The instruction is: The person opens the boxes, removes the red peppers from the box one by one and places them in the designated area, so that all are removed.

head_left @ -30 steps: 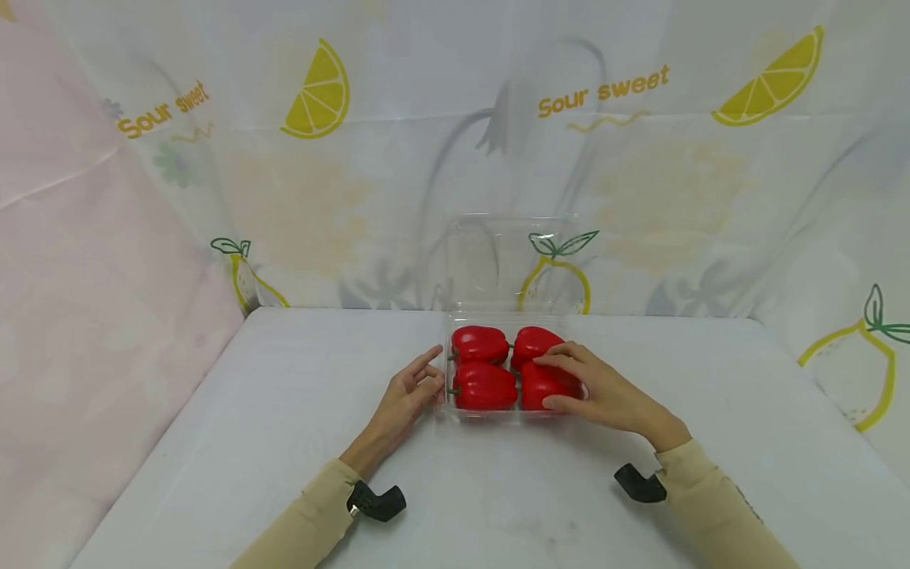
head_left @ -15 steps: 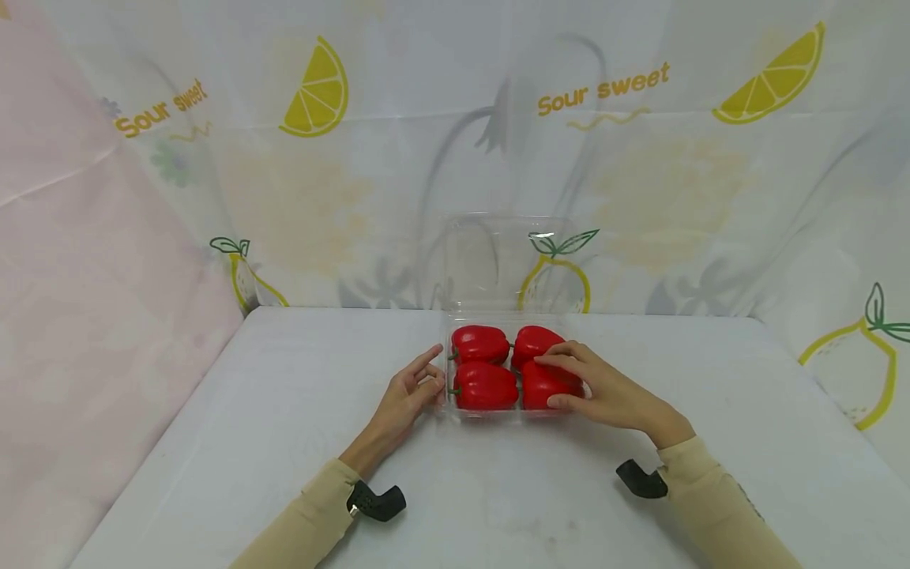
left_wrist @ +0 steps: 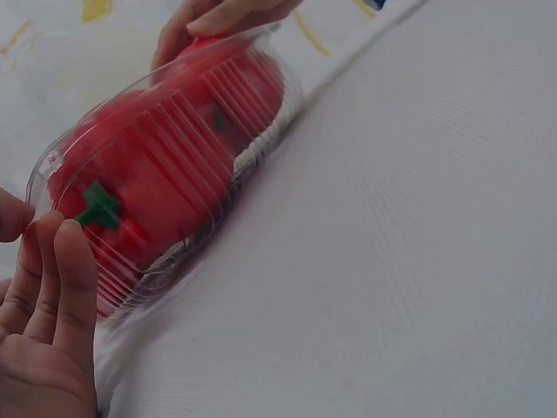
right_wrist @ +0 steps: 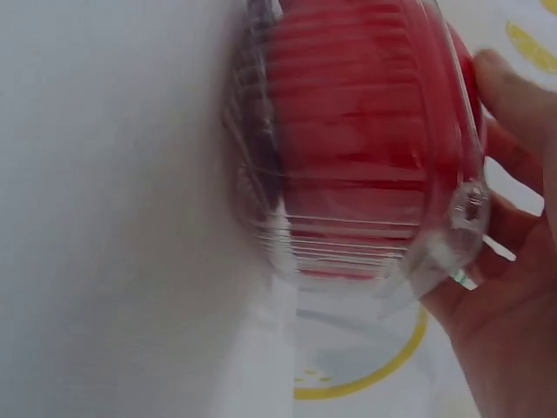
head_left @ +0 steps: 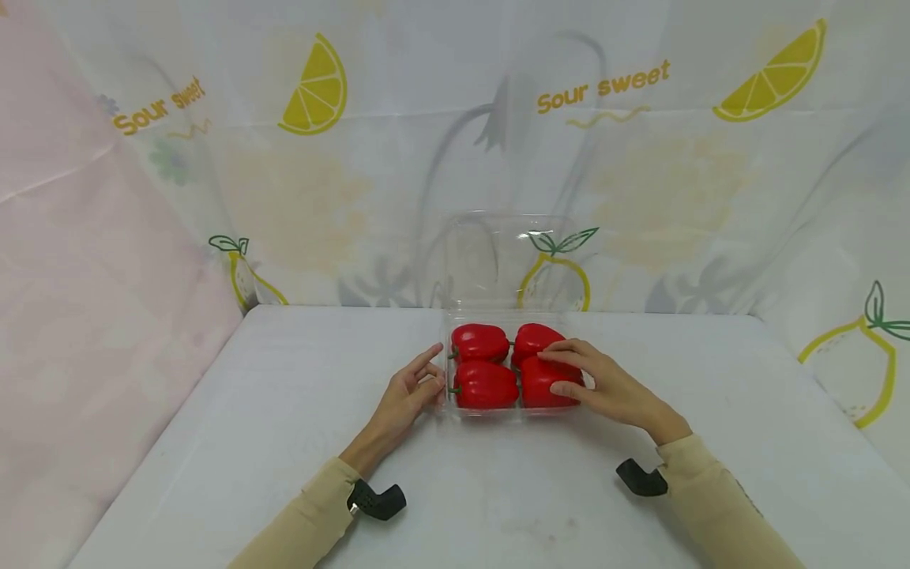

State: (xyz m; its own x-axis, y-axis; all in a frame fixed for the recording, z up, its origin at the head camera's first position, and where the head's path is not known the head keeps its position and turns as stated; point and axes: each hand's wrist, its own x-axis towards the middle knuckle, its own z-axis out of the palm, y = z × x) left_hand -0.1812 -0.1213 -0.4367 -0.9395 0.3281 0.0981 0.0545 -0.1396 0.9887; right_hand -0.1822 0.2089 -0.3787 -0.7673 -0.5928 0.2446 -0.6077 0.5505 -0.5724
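Observation:
Several red bell peppers (head_left: pixel 486 386) lie in two rows inside a clear plastic clamshell box (head_left: pixel 490 413), its lid (head_left: pixel 472 257) raised at the back. The left hand (head_left: pixel 404 401) is at the box's left side; in the left wrist view its fingertips (left_wrist: pixel 71 239) touch the wall near a green stem (left_wrist: pixel 101 206). Over the front right bell pepper (head_left: pixel 540 386) lies the right hand (head_left: pixel 604 385), fingers extended across its top and thumb on its upper face. The right wrist view shows that thumb (right_wrist: pixel 496 74) against the pepper above the rim, the other fingers partly hidden behind the box.
A white table (head_left: pixel 284 442) lies under the box. Behind it hangs a lemon-patterned curtain (head_left: pixel 398 174), with a pink cloth (head_left: pixel 92 300) on the left. Each wrist carries a black mount (head_left: pixel 377 501).
The right thumb has shifted up and slightly right over the front right bell pepper, and its fingers have moved slightly. The left hand, the box and the peppers have stayed in place.

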